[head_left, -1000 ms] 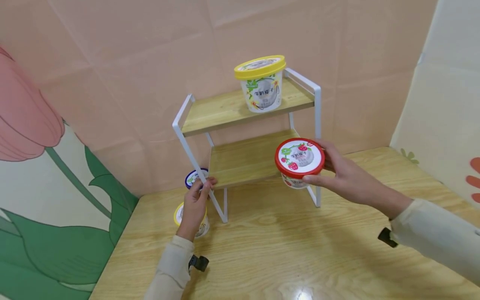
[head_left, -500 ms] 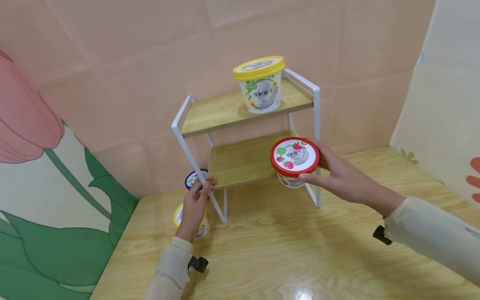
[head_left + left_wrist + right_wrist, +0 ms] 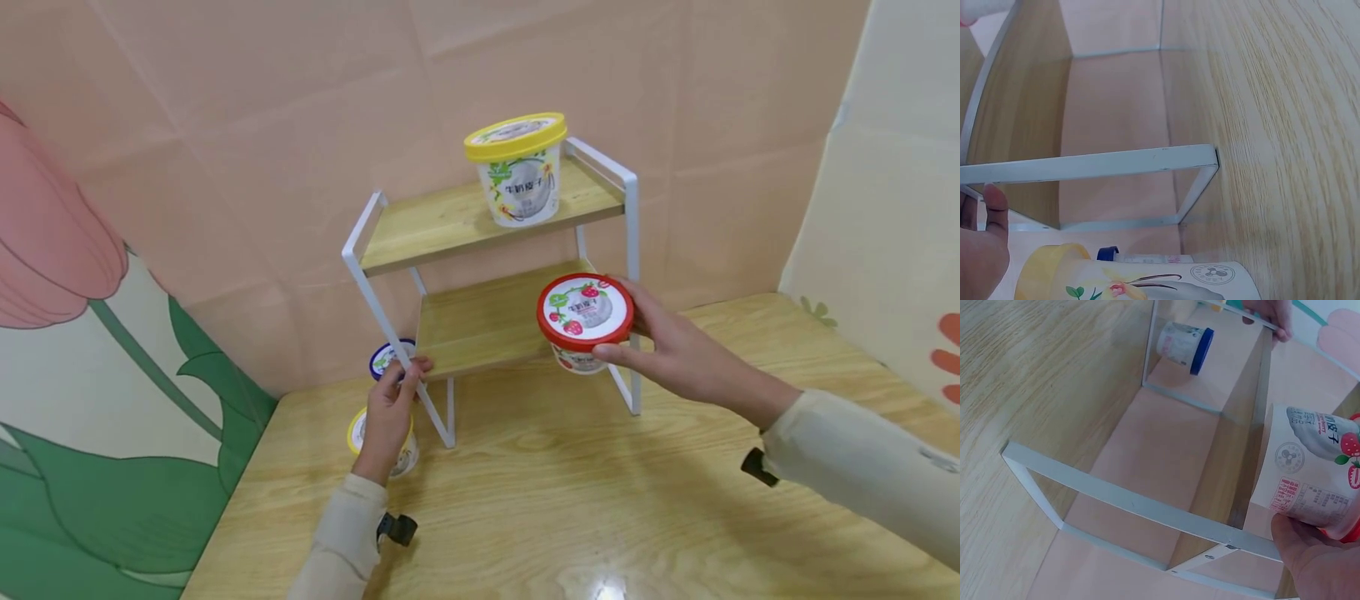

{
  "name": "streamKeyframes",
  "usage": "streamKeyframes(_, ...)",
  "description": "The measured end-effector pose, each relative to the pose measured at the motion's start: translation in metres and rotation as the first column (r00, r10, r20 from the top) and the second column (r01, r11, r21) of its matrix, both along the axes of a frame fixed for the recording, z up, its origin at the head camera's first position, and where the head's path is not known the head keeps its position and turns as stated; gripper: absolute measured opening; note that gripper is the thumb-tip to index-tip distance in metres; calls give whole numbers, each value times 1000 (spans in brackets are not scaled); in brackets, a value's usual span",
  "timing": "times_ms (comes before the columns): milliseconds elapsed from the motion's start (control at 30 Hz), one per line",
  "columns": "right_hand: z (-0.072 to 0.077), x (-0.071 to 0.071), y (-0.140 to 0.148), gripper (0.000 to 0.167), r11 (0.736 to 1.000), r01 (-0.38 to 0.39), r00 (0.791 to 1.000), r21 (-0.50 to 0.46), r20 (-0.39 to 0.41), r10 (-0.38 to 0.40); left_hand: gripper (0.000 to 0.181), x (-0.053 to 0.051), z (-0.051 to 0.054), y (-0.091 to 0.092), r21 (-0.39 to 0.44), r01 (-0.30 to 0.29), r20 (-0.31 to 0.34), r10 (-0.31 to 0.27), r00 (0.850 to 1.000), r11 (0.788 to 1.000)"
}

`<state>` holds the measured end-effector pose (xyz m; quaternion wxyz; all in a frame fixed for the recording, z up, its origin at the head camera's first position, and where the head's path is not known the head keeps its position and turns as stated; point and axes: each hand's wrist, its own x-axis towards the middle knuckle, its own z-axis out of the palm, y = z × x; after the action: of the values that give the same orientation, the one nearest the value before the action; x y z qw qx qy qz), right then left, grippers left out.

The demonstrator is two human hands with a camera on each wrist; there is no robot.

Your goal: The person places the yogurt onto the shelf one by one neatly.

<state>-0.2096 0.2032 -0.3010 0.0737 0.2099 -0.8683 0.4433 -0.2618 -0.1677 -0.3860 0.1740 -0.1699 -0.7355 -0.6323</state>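
Note:
My right hand (image 3: 663,342) grips a strawberry ice cream tub (image 3: 585,312) with a red lid, thumb on its near side. The tub is upright, in front of the right end of the rack's lower board (image 3: 480,321); whether it touches the board I cannot tell. My left hand (image 3: 390,412) holds the white metal frame of the two-tier rack (image 3: 375,300) at the lower board's left front corner. The left wrist view shows the thumb (image 3: 996,206) against the frame bar (image 3: 1097,164). A yellow-lidded tub (image 3: 521,179) stands on the top board.
Left of the rack, a blue-lidded tub (image 3: 386,357) and another yellow-lidded tub (image 3: 405,457) stand on the wooden table (image 3: 540,500), partly hidden by my left hand and forearm. A pink backdrop (image 3: 300,167) rises close behind the rack.
My right hand has carried the red-lidded tub slightly left, further across the front of the lower board. My left hand keeps its hold on the rack.

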Motion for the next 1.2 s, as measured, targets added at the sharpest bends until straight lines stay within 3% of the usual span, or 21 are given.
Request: streamKeyframes(1200, 1, -14, -11, 80, 999, -41, 999, -25, -13, 41, 28, 0, -2, -1, 16, 3, 39, -4, 999, 1000)
